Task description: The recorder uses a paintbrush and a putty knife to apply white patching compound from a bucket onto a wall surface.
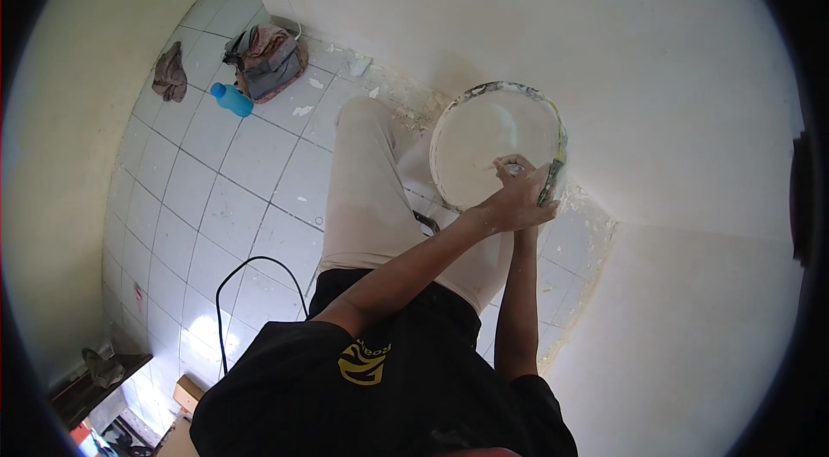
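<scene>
A round bucket [434,159], its rim smeared, stands between my legs and the wall with an off-white paste [479,142] inside. Over its right side my left hand [515,200] is closed on a dark, paste-smeared piece [550,182] beside the rim; whether that is a tool or part of the rim, I cannot make out. My left forearm crosses in front of my right wrist. Just beyond, the bent fingers of my right hand [513,165] are closed above the paste. A small pale thing shows at them, too small to name.
Pale walls [622,68] rise close ahead and to the right. On the tiled floor [259,172] at left lie a blue bottle [231,100], a crumpled bag [266,62] and a brown cloth [170,74]. A black cable [250,263] loops by my left side. Flaked plaster [414,103] lines the wall's foot.
</scene>
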Demonstrator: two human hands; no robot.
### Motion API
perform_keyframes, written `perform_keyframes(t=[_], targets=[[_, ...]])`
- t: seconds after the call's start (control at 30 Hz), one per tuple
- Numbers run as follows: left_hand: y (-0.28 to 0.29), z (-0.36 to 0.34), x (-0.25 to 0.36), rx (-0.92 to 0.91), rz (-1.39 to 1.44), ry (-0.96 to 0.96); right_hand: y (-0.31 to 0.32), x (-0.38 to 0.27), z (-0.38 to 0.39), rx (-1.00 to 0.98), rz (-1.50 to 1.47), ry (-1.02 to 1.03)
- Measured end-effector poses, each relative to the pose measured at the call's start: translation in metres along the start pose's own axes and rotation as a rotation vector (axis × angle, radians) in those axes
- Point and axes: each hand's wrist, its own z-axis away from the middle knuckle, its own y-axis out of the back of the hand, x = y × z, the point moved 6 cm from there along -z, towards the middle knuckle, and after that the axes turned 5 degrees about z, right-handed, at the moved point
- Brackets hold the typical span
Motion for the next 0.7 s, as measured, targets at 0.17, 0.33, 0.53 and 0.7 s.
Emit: perform_keyframes(t=[0.17, 0.33, 0.53, 0.7], targets=[[-0.004, -0.002, -0.007, -0.037, 0.036, 0.047, 0.002, 0.005, 0.010, 0.013, -0.025, -0.020], [0.002, 0.005, 0.001, -0.121, -0.045, 0.155, 0.003, 0.011, 0.020, 0.022, -0.041, -0.025], [0.005, 0.014, 0.015, -0.130, -0.044, 0.095, 0.010, 0.015, 0.033, 0.037, -0.053, -0.020], [0.014, 0.017, 0.017, -0.074, -0.167, -0.024, 0.009, 0.015, 0.039, 0.041, -0.066, -0.019]])
